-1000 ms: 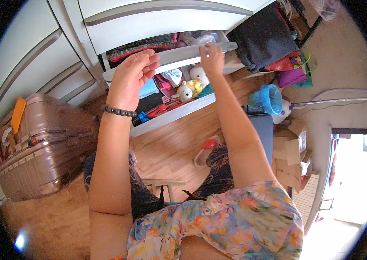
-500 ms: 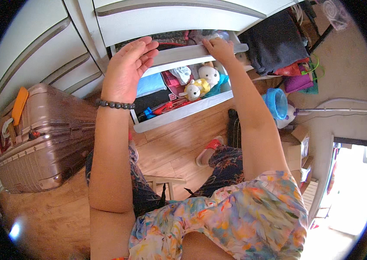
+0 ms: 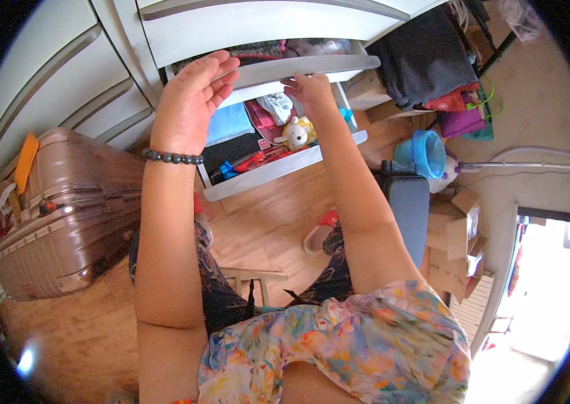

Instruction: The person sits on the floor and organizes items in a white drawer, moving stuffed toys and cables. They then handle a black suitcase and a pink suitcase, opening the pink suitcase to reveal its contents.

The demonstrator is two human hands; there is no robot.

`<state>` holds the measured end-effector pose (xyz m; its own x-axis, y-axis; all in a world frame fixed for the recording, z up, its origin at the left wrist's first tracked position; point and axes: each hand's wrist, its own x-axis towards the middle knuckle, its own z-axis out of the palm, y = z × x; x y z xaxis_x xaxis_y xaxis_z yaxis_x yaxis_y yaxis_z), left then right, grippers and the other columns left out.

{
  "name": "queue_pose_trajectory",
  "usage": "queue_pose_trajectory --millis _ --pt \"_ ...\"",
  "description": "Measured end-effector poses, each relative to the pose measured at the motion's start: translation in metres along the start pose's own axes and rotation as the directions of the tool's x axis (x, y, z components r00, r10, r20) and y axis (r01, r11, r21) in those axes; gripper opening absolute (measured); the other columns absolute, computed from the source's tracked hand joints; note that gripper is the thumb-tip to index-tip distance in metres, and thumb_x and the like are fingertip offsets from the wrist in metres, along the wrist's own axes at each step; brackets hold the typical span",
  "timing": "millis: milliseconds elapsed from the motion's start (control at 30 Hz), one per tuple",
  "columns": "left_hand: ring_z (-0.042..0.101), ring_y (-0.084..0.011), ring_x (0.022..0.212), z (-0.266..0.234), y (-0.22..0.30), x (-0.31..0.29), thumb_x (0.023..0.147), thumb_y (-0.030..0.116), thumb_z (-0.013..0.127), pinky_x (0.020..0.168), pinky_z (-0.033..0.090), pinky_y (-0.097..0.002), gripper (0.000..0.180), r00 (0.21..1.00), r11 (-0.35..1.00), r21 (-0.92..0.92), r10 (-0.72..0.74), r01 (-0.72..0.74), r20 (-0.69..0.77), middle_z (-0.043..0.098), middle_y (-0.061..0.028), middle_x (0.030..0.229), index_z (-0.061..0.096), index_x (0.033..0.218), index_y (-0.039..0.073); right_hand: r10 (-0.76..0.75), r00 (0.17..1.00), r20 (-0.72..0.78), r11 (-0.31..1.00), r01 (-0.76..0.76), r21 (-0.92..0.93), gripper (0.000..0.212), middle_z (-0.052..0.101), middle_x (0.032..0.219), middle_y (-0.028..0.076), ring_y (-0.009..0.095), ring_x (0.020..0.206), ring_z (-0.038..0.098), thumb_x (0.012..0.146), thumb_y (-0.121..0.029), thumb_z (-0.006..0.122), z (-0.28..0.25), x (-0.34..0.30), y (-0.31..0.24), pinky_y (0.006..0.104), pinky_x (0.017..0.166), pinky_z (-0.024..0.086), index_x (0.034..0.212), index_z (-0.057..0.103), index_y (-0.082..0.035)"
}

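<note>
1. The upper open drawer (image 3: 332, 64) sits near the top of the view, pulled out of a white cabinet (image 3: 265, 30), its grey-edged front spanning the space by both hands.
2. The right hand (image 3: 310, 91) is at the lower edge of that front, just right of its middle, with the back of the hand up and the fingers bent toward the left; whether they grip or only touch the edge, I cannot tell.
3. The left hand (image 3: 194, 94) is raised at the drawer's left end, palm turned right, thumb uppermost, fingers loosely curled and parted, with nothing visible in the palm; contact with the drawer is unclear.
4. The left forearm runs almost straight up the view, a dark bead bracelet (image 3: 174, 158) around its wrist; the right forearm slants up and leftward from the lower right.
5. Below, the lower open drawer (image 3: 288, 168) holds a white-headed plush toy (image 3: 296, 135), a light blue folded item (image 3: 230, 124) and a crumpled white bundle (image 3: 276, 108).
6. A brown hard-shell suitcase (image 3: 76, 222) stands left of the left forearm.
7. Right of the right forearm are a blue basket (image 3: 428, 153) and, farther down, cardboard boxes (image 3: 455, 232).
8. Wood-look floor (image 3: 251, 239) shows between the legs.
</note>
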<state>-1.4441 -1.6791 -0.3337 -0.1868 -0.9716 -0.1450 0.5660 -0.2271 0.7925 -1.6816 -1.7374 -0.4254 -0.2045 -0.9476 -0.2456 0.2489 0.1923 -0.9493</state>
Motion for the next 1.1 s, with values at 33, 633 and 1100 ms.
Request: queue_pose_trajectory --millis 33,633,1100 --pt "0.054 -0.0185 0.103 0.000 0.001 -0.001 0.087 0.026 0.055 0.089 0.040 -0.0294 0.033 1.000 1.000 0.005 0.002 -0.002 -0.015 0.057 -0.0108 0.113 0.055 0.111 0.003 0.001 1.000 0.003 1.000 -0.001 0.012 0.027 0.055 0.099 0.022 0.031 0.081 0.063 0.084 0.000 0.049 0.003 0.002 -0.001 0.0331 0.061 0.053 0.107 0.040 0.010" --pt "0.052 -0.0193 0.105 -0.005 -0.001 0.002 0.087 0.024 0.054 0.091 0.039 -0.0288 0.034 1.000 0.999 0.048 0.006 -0.006 0.003 0.056 -0.0122 0.115 0.054 0.113 0.002 -0.173 0.883 0.436 0.318 0.469 -0.824 0.030 0.060 0.104 0.015 0.023 0.084 0.059 0.078 -0.020 0.061 -0.060 -0.004 0.083 0.0312 0.078 0.046 0.108 0.064 -0.013" --pt "0.052 -0.0186 0.105 0.001 -0.012 0.007 0.087 0.026 0.054 0.090 0.039 -0.0286 0.034 0.998 0.995 0.081 -0.058 0.055 0.030 0.056 -0.0112 0.114 0.054 0.113 0.004 -0.163 0.975 -0.154 0.838 0.054 -0.542 0.027 0.065 0.076 0.010 0.017 0.069 0.059 0.077 -0.025 0.065 -0.101 0.027 0.106 0.0301 0.066 0.047 0.092 0.067 -0.003"
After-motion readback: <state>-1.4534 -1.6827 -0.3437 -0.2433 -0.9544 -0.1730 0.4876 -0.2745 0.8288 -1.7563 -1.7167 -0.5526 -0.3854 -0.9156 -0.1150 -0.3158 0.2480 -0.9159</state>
